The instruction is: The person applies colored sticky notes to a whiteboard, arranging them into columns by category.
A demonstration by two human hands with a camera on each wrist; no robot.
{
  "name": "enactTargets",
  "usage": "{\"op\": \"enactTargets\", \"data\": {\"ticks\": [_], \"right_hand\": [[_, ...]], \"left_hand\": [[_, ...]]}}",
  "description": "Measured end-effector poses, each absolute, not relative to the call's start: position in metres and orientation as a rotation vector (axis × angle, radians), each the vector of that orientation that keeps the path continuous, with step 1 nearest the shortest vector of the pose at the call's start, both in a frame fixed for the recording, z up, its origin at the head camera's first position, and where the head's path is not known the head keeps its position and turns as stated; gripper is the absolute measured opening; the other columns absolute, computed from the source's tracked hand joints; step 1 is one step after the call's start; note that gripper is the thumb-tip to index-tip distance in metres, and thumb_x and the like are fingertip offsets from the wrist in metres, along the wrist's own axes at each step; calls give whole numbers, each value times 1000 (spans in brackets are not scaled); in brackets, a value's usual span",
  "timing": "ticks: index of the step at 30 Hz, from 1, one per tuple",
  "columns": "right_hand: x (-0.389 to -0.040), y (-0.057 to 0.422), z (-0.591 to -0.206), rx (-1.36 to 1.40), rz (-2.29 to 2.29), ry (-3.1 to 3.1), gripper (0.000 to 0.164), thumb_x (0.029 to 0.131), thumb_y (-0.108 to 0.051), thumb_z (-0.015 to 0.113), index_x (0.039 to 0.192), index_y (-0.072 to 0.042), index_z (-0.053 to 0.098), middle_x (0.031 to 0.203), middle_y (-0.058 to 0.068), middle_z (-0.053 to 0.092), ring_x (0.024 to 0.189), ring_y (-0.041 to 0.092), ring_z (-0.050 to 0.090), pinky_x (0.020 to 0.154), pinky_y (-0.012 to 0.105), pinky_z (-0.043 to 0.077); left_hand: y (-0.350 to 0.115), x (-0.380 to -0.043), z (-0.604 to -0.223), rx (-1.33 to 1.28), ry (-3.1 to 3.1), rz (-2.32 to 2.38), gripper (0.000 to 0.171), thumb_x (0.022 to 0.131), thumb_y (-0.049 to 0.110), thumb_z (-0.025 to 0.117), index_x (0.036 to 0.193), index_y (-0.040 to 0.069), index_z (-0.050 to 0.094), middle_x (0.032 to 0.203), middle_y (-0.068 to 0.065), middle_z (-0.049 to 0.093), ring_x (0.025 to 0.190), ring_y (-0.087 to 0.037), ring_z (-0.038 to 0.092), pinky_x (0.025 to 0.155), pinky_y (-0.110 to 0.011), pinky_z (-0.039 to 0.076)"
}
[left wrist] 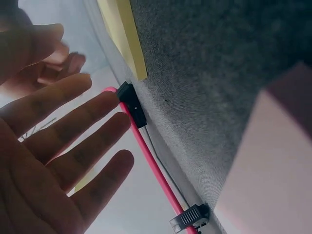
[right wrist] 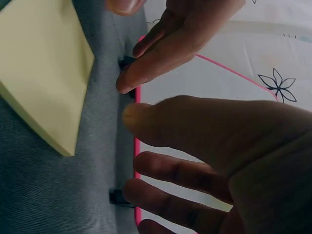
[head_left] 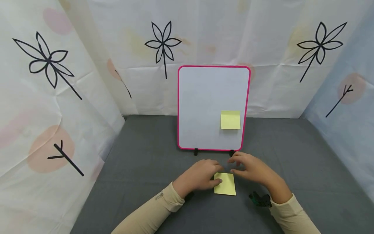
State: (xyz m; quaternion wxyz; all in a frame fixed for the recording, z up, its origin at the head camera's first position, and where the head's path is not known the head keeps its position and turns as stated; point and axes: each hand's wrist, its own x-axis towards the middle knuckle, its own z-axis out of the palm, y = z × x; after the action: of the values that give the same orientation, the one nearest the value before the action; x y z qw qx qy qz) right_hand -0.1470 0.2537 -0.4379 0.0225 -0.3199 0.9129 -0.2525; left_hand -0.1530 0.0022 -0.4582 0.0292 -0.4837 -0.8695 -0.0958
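Observation:
A pad of yellow sticky notes point(head_left: 228, 187) lies on the grey table in front of the whiteboard. Over its left part is my left hand point(head_left: 201, 175), its thumb overlapping the pad; whether it touches cannot be told. In the left wrist view the fingers of this left hand point(left wrist: 63, 151) are spread and nearly straight, holding nothing. My right hand point(head_left: 252, 167) hovers just beyond the pad's right corner, fingers loosely bent with a gap to the thumb and nothing between them. A single yellow sticky note point(head_left: 230, 120) is on the lower right of the pink-framed whiteboard point(head_left: 204, 97).
Two black feet point(head_left: 196, 151) hold the whiteboard upright on the grey table point(head_left: 146, 139). White cloth walls with drawn flowers point(head_left: 162, 42) enclose the back and sides. A blurred pale pink block point(left wrist: 273, 175) shows close up in the left wrist view.

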Motion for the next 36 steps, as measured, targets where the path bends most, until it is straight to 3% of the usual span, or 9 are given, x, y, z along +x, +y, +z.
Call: {"op": "enactTargets", "data": {"ticks": [9,20,30,36], "right_hand": [[-141,249,-449,-910,-794,2694,35,88,-30,88,117,-14,77,111,-3,67,96,17,67,81,36,58],[-140,244,-453,-921,-792,2592,30,86,-23,90,112,-18,77,103,-6,62,95,13,65,84,37,58],[-138,241,-455,-918,-765,2577,27,85,-21,90,109,-16,78,102,-7,63,91,9,62,80,34,57],[-136,239,-456,-897,-751,2594,43,78,-30,96,115,-18,78,104,-9,61,94,7,59,81,31,54]], "left_hand": [[1,-146,-461,-1469,-2732,-193,30,96,39,79,117,17,77,106,4,70,79,-5,56,68,-21,46],[3,-139,-463,-1469,-2758,-180,27,90,41,84,101,18,76,91,7,60,69,-4,43,59,-19,32],[3,-139,-467,-1476,-2768,-164,39,82,53,89,101,22,75,99,8,61,72,-3,44,61,-18,34],[2,-140,-468,-1484,-2779,-166,44,79,52,92,107,21,78,105,7,64,76,-3,48,64,-19,38]]}}
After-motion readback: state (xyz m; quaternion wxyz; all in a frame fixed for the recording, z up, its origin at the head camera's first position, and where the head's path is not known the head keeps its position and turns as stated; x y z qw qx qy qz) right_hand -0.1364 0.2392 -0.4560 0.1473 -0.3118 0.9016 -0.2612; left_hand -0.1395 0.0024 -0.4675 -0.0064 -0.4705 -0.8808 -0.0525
